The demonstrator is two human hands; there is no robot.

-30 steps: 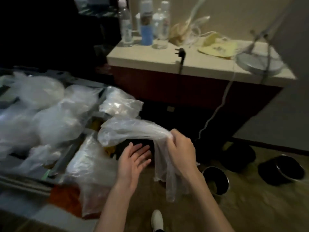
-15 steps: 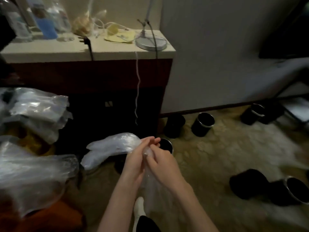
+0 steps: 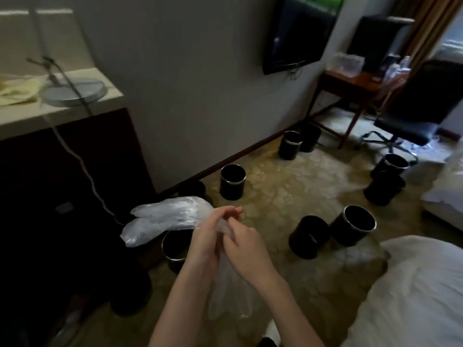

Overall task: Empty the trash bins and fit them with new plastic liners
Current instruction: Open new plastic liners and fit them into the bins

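Open patterned beige carpet (image 3: 288, 186) runs between the bin groups. The dark wooden cabinet (image 3: 62, 184) blocks the left; the white bed (image 3: 413, 284) blocks the lower right. The crumpled clear plastic liner (image 3: 170, 216) hangs above the nearest black steel-rimmed cylindrical bin (image 3: 172, 249), partly covering its mouth. A pair of black bins (image 3: 308, 236) stands close together to its right.

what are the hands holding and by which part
A clear plastic liner, pinched near its middle by the left hand and right hand; one end billows left, the other hangs down.

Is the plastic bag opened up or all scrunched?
Scrunched. The left hand and right hand hold the bag; one crumpled end sticks out sideways, the rest hangs limp below.
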